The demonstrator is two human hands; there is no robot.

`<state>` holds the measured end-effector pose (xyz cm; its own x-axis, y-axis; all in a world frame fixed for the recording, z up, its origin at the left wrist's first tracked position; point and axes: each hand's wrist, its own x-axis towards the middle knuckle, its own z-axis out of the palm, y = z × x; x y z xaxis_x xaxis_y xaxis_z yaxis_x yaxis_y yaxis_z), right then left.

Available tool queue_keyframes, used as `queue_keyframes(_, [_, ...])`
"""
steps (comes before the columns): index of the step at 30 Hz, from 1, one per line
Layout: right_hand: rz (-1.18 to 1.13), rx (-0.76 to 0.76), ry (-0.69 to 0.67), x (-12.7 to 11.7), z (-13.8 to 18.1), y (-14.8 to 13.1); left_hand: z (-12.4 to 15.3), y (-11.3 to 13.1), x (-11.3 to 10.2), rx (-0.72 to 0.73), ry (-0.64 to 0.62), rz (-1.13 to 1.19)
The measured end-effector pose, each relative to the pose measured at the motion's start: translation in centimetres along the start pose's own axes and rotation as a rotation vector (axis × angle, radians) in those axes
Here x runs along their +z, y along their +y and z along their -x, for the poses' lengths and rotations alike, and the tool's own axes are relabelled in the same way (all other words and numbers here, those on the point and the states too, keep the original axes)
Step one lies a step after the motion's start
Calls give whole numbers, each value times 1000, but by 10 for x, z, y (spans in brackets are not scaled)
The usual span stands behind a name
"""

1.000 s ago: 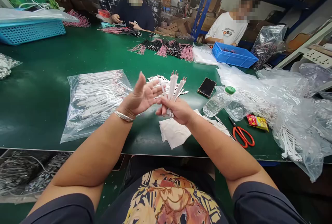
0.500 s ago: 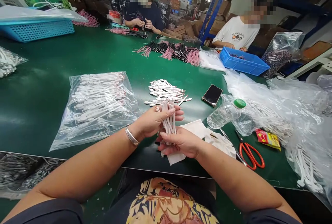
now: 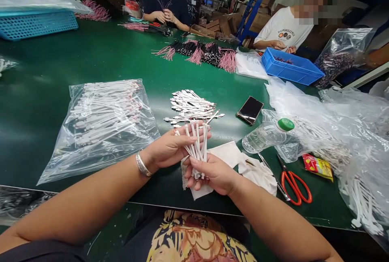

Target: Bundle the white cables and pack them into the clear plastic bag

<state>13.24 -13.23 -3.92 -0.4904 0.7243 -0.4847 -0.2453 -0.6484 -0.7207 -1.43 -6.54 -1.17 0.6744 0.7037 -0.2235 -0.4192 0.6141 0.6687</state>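
Observation:
Between my two hands is a fanned bundle of short white cables with connector ends (image 3: 197, 146). My left hand (image 3: 172, 146) grips its upper part, thumb across the front and fingers behind. My right hand (image 3: 215, 171) holds the lower ends, thumb on top. Just beyond lies a pile of similar white cables (image 3: 191, 106) on the green table (image 3: 121, 59). A clear plastic bag (image 3: 106, 116) full of such cables lies flat to the left. Under my right hand are pieces of white cloth or paper (image 3: 226, 152).
Right of my hands lie a phone (image 3: 250, 110), a clear bottle with a green cap (image 3: 267, 135), red-handled scissors (image 3: 294, 185), a small red-yellow packet (image 3: 317, 166) and plastic bags of cables (image 3: 361, 197). Two people work across the table near a blue bin (image 3: 291, 69) and black-pink wire bundles (image 3: 203, 55).
The white cables in my hands have spread from a tight bunch into a fan. My view has tilted down slightly. The far person's hands now hold thin wires upright.

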Motion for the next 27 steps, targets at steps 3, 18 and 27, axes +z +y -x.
queue_keyframes(3, [-21,-24,87,1,0,1,-2,0,-2,-2,32,-26])
queue_keyframes(18, [96,-153,98,-2,-2,6,1,0,-2,-13,106,-92])
queue_keyframes(27, [179,-149,43,-10,-3,4,0,0,-4,-20,95,-86])
